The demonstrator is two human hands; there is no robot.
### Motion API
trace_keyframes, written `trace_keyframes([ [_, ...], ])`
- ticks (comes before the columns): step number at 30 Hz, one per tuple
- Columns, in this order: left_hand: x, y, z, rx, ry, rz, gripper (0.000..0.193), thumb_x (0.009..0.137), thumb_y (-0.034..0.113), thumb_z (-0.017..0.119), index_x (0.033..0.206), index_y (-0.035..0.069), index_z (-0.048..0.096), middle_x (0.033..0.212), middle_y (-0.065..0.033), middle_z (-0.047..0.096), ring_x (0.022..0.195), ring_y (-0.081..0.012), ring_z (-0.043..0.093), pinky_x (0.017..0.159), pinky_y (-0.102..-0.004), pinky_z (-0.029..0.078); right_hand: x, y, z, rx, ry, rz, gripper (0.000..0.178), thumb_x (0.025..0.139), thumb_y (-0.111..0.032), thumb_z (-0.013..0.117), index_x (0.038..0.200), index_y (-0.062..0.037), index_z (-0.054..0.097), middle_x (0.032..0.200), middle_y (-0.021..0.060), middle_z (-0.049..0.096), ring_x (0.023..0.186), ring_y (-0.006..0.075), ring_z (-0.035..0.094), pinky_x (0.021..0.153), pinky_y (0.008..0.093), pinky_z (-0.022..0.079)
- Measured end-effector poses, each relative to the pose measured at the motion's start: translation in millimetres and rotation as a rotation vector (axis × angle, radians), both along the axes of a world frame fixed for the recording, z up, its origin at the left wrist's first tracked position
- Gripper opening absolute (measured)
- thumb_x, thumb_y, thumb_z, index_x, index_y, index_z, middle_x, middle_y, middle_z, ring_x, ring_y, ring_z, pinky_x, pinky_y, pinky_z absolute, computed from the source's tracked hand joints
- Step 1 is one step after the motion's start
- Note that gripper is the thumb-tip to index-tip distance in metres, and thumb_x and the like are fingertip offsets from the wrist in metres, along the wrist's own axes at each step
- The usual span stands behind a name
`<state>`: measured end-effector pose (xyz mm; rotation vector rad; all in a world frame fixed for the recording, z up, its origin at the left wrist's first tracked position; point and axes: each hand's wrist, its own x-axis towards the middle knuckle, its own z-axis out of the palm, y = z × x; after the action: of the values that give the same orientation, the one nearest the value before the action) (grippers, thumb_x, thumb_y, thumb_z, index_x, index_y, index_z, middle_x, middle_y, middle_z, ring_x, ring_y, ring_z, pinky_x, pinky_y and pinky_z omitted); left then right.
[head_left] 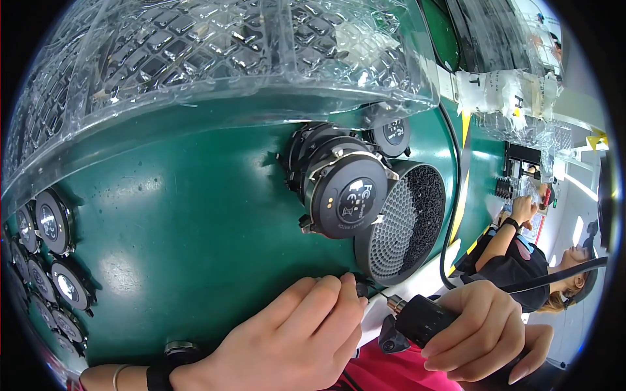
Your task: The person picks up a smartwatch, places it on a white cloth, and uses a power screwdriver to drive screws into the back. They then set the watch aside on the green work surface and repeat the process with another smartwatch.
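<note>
My left hand [287, 335] is closed near the front edge of the table, its fingertips pinching a small dark part [362, 289]. Most of that part is hidden behind the fingers, so its kind cannot be told. My right hand [486, 332] is wrapped round a black electric screwdriver [424, 319] with a metal chuck. Its thin bit points left toward the dark part; whether they touch cannot be told. Just beyond stands a round black dish [370, 257] with a perforated grey plate and many tiny black screws [427, 202]. Beside it is a stack of round watch cases [349, 195], backs up.
More watch cases [68, 283] lie at the far left, and another [182, 348] is beside my left wrist. Clear plastic trays [228, 52] with gridded cells fill the back. A black cable [456, 176] runs along the right. Another person [521, 260] works at the right.
</note>
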<state>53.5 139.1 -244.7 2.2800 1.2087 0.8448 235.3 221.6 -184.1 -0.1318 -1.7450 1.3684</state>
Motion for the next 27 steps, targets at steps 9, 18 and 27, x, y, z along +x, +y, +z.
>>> trace_keyframes([
  [9, 1.4, 0.6, 1.0, 0.016, -0.013, 0.006, 0.027, 0.084, 0.017, 0.064, 0.107, 0.004, 0.070, 0.111, -0.0144, 0.062, 0.096, -0.0271, 0.058, 0.078, -0.0356, 0.054, -23.2, -11.1, 0.4, 0.047, 0.399, -0.210, 0.037, 0.091, -0.026, 0.070, 0.120, -0.0082, 0.055, 0.086, 0.0013, 0.064, 0.059, 0.0133, 0.061, 0.052, 0.0253, 0.051],
  [18, 0.7, -0.9, -1.2, 0.022, 0.002, 0.018, 0.027, 0.084, 0.017, 0.064, 0.107, 0.004, 0.070, 0.111, -0.0146, 0.062, 0.096, -0.0271, 0.058, 0.077, -0.0351, 0.054, -17.1, -20.4, 2.7, 0.022, 0.243, -0.275, 0.045, 0.088, -0.016, 0.072, 0.130, -0.0145, 0.055, 0.093, -0.0012, 0.062, 0.056, 0.0132, 0.057, 0.051, 0.0257, 0.050],
  [27, 0.8, -0.4, 0.2, 0.014, -0.002, 0.033, 0.026, 0.084, 0.016, 0.065, 0.106, 0.004, 0.070, 0.112, -0.0144, 0.063, 0.096, -0.0268, 0.058, 0.076, -0.0348, 0.054, -12.5, -13.1, 1.2, 0.003, 0.228, -0.208, 0.053, 0.088, -0.019, 0.073, 0.136, -0.0147, 0.051, 0.097, -0.0001, 0.061, 0.061, 0.0135, 0.058, 0.052, 0.0257, 0.050],
])
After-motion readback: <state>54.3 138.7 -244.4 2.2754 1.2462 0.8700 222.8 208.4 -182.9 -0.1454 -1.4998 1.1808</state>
